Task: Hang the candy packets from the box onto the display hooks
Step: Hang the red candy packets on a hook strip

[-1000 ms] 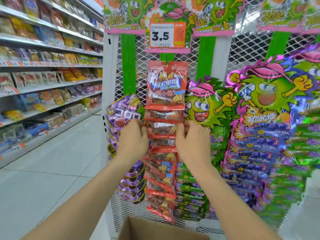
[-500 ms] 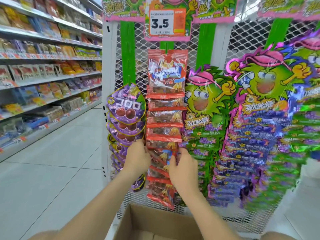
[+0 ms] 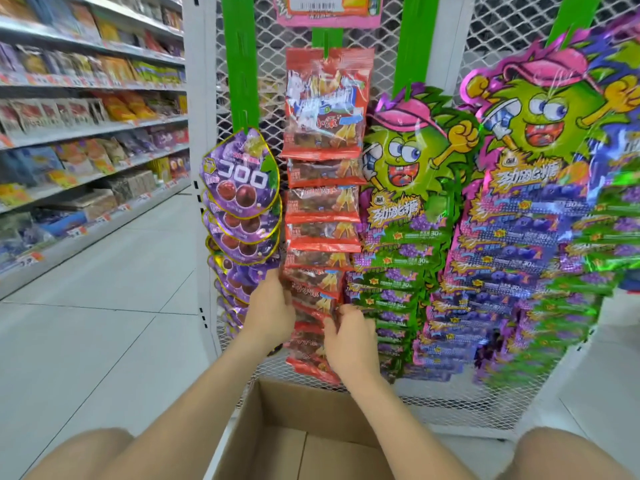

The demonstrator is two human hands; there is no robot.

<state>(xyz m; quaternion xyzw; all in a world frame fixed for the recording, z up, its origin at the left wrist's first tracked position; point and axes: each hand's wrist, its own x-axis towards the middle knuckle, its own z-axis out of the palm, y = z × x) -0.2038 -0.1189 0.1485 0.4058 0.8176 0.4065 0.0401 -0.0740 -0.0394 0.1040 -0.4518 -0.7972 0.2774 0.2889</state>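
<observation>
Left hand point(image 3: 273, 311), right hand point(image 3: 349, 337) moved lower, both gripping one red packet strip point(image 3: 325, 209)

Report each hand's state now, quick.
Left hand: grips the red packets at their left edge.
Right hand: pinches the red packets at their right edge, lower down.

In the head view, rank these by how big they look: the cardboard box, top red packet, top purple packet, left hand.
1. cardboard box, nearest the camera and cut off by the frame
2. top red packet
3. top purple packet, only a little smaller
4. left hand
</observation>
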